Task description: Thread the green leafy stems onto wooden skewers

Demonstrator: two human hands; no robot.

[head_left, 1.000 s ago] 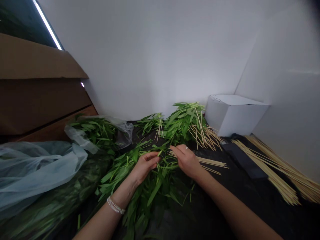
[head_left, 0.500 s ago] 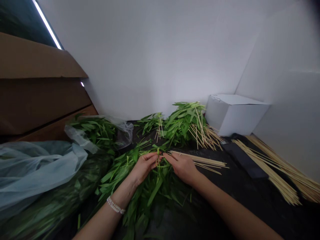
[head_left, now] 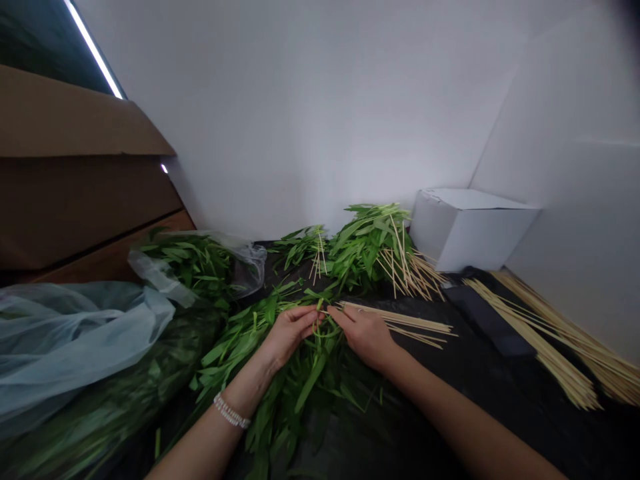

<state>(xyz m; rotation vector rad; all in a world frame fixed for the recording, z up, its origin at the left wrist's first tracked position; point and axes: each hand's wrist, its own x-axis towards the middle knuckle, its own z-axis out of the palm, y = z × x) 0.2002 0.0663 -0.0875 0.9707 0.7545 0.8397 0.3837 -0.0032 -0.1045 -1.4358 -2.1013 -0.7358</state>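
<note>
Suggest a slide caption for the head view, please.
Both hands, left and right, pinch leafy stems beside skewers.

On my feed the leaves (head_left: 295, 373) under the hands were a bright, fresh green, darker where they lay in shadow. The skewers (head_left: 400, 323) beside them were pale straw yellow, like the longer sticks (head_left: 550, 347) at the right. The sheet (head_left: 450, 413) beneath was black. I saw a plain white box (head_left: 465, 230), a brown cardboard flap (head_left: 75, 127), a pale blue-grey plastic bag (head_left: 65, 340) and a white beaded bracelet (head_left: 231, 412).
</note>
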